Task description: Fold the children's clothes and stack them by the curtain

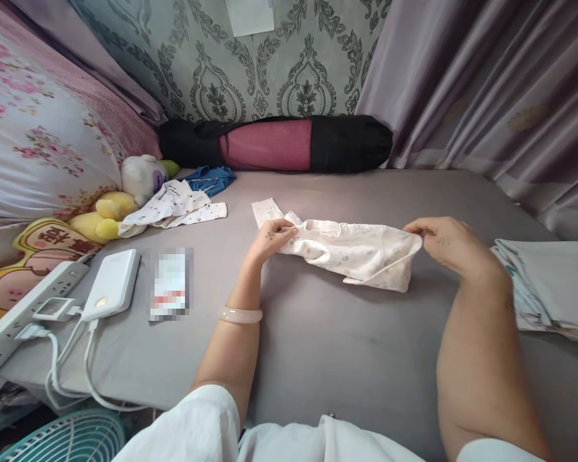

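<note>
A small cream baby garment (351,247) with a faint print hangs stretched between my two hands just above the grey bed sheet (318,333). My left hand (272,234) pinches its left end, with a pale bangle on that wrist. My right hand (443,244) pinches its right end. One sleeve of the garment (266,210) lies on the sheet behind my left hand.
Another printed baby garment (173,206) and a blue cloth (212,178) lie at the back left beside plush toys (125,199). A white power bank (112,282), a power strip (24,308) and cables sit at the left. Folded fabric (544,282) lies right; a rolled mat (274,142) against the wall.
</note>
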A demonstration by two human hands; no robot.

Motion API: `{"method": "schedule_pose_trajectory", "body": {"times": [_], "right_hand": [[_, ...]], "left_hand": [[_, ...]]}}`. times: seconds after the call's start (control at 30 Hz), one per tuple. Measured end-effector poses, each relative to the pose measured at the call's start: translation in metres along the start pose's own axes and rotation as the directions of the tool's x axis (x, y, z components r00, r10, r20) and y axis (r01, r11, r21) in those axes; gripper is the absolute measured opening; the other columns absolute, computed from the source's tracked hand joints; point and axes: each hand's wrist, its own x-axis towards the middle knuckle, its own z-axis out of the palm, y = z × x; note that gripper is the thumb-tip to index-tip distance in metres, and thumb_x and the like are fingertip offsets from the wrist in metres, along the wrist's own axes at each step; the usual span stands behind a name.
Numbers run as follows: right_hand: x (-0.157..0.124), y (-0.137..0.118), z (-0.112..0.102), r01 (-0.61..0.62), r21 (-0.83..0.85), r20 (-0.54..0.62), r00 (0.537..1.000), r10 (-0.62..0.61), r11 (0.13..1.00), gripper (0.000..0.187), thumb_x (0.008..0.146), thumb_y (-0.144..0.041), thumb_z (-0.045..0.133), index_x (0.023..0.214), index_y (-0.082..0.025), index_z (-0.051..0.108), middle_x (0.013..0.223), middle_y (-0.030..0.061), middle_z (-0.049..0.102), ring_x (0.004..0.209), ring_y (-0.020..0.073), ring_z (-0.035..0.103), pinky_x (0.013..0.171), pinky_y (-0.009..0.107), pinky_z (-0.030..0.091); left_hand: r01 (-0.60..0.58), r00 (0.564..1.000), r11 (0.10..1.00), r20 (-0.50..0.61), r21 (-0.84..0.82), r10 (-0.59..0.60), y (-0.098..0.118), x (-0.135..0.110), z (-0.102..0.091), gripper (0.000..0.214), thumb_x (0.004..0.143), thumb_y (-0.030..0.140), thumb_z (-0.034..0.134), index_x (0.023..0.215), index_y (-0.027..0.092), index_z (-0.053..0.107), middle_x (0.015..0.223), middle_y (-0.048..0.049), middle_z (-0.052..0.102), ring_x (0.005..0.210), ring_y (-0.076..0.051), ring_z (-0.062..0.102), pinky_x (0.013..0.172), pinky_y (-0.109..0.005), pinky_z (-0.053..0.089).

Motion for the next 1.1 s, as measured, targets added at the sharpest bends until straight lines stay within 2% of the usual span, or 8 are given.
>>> {"method": "schedule_pose_trajectory", "body": {"times": [0.1,0.23,0.33,0.53,0.7,0.83,0.97,1.1], "right_hand": [[0.001,-0.015,0.011,-0.057,-0.185,0.094,0.993,0.076,0.981,0.032,0.081,-0.011,0.051,0.091,-0.024,0.078,0.095,0.0092,0.075,0.084,0.0277,0.066,0.078,0.041,0.045],[0.004,-0.038,0.038,0.136,-0.062,0.081,0.988,-0.131,0.989,0.032,0.089,-0.019,0.047,0.103,-0.024,0.075,0.105,0.0054,0.074,0.095,0.0242,0.065,0.085,0.036,0.047],[0.004,-0.051,0.062,0.259,-0.002,0.181,0.950,-0.255,0.966,0.033,0.092,-0.019,0.044,0.106,-0.023,0.073,0.113,0.0057,0.072,0.104,0.0230,0.063,0.092,0.034,0.046],[0.000,-0.054,0.089,0.311,-0.059,0.331,0.903,-0.275,0.948,0.032,0.095,-0.022,0.045,0.115,-0.018,0.069,0.122,0.0121,0.066,0.113,0.0258,0.058,0.098,0.036,0.042],[-0.001,-0.053,0.088,0.294,-0.147,0.357,0.906,-0.227,0.944,0.035,0.095,-0.026,0.046,0.123,-0.016,0.066,0.121,0.0147,0.064,0.114,0.0281,0.056,0.098,0.038,0.042],[0.000,-0.052,0.079,0.282,-0.137,0.368,0.904,-0.215,0.950,0.032,0.093,-0.025,0.048,0.117,-0.018,0.067,0.119,0.0130,0.064,0.114,0.0255,0.056,0.095,0.034,0.042],[-0.003,-0.050,0.066,0.234,-0.101,0.335,0.923,-0.188,0.967,0.024,0.090,-0.028,0.049,0.099,-0.020,0.070,0.107,0.0091,0.068,0.098,0.0218,0.062,0.081,0.028,0.045],[-0.011,-0.054,0.047,0.174,-0.030,0.169,0.971,-0.167,0.984,0.024,0.091,-0.037,0.049,0.095,-0.024,0.069,0.097,0.0052,0.072,0.084,0.0208,0.063,0.072,0.028,0.045]], "left_hand": [[0.019,0.999,0.999,0.038,0.029,-0.020,0.002,-0.002,-0.001,0.032,0.073,0.045,0.068,0.082,0.014,0.067,0.060,0.0038,0.048,0.055,-0.009,0.042,0.052,-0.021,0.029],[0.035,0.998,0.998,0.056,0.055,-0.038,0.002,-0.001,-0.004,0.031,0.073,0.043,0.068,0.082,0.013,0.068,0.063,0.0022,0.052,0.057,-0.009,0.045,0.052,-0.021,0.032],[0.050,0.996,0.997,0.065,0.053,-0.053,0.000,0.000,-0.008,0.032,0.073,0.043,0.069,0.084,0.013,0.068,0.065,0.0016,0.054,0.059,-0.010,0.047,0.053,-0.021,0.033],[0.087,0.990,0.993,0.103,0.079,-0.095,0.002,-0.002,-0.021,0.033,0.070,0.046,0.074,0.072,0.015,0.063,0.061,0.0029,0.053,0.057,-0.010,0.047,0.051,-0.021,0.032],[0.135,0.979,0.989,0.142,0.060,-0.143,0.009,-0.007,-0.029,0.029,0.065,0.041,0.078,0.067,0.017,0.064,0.058,0.0027,0.054,0.056,-0.010,0.048,0.051,-0.022,0.032],[0.132,0.987,0.990,0.080,0.053,-0.136,0.004,-0.009,-0.030,0.027,0.064,0.039,0.077,0.068,0.015,0.066,0.058,0.0023,0.055,0.056,-0.010,0.046,0.052,-0.021,0.031],[0.043,0.999,0.999,0.009,0.006,-0.043,0.002,-0.014,-0.024,0.029,0.068,0.042,0.072,0.072,0.014,0.065,0.060,0.0024,0.054,0.058,-0.010,0.046,0.054,-0.021,0.032],[-0.103,0.994,0.993,-0.048,-0.059,0.100,0.012,-0.021,-0.017,0.030,0.075,0.046,0.065,0.080,0.016,0.062,0.063,0.0037,0.052,0.059,-0.010,0.046,0.056,-0.021,0.034]]}}
